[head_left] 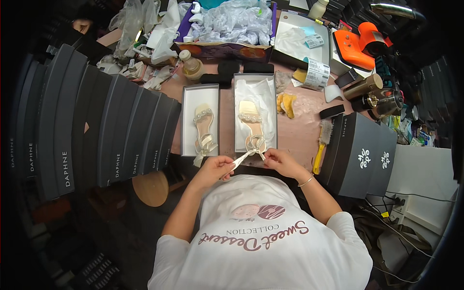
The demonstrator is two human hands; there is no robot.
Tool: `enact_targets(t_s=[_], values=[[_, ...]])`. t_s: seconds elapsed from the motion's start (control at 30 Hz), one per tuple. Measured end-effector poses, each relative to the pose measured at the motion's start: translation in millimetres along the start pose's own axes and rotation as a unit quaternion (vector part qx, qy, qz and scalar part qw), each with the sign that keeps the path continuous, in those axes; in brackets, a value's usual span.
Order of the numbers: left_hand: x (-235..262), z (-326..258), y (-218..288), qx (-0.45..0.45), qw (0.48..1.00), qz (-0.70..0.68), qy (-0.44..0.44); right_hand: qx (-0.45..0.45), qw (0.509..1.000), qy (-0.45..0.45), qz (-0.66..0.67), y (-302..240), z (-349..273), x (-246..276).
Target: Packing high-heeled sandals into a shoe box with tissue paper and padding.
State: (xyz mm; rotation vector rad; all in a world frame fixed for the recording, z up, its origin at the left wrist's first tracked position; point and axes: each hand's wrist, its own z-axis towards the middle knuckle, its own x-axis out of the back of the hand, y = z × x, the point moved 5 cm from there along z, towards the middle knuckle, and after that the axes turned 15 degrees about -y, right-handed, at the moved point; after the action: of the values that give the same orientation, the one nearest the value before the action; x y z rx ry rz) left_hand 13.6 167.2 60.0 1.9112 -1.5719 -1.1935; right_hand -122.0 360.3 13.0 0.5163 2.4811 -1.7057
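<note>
A cream sandal (252, 126) with a pearl-trimmed toe strap lies in an open grey shoebox (235, 104) lined with white tissue. Its white ribbon (251, 152) crosses at the ankle strap, which is edged with pearls. My left hand (216, 171) pinches one end of the ribbon, pulled out toward me on the left. On the other side my right hand (284, 163) is closed on the ribbon's other end, close to the crossing. The matching sandal (205, 126) rests in a shallow grey box part (185, 111) at the left, its ribbon tied in a bow.
Dark shoeboxes (92, 121) stand in a long row at left, and more boxes (352, 150) at right. A yellow-handled brush (321, 147) and a crumpled yellow cloth (287, 104) lie right of the sandals. Behind are a bottle (192, 66), a label roll (316, 73) and an orange tape dispenser (355, 50).
</note>
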Motion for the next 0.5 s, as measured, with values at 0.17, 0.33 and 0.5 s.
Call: enact_targets(t_s=[0.17, 0.33, 0.5], values=[[-5.4, -19.2, -24.2, -0.005, 0.999, -0.038, -0.016, -0.028, 0.991, -0.008, 0.130, 5.6, -25.1, -15.5], [-21.6, -32.5, -48.5, 0.022, 0.998, -0.042, -0.040, -0.031, 0.981, 0.020, 0.190, 25.2, -51.5, -44.0], [-27.8, -50.9, -72.9, 0.010, 0.998, -0.029, -0.062, -0.020, 0.971, 0.090, 0.220, 49.8, -65.5, -84.6]])
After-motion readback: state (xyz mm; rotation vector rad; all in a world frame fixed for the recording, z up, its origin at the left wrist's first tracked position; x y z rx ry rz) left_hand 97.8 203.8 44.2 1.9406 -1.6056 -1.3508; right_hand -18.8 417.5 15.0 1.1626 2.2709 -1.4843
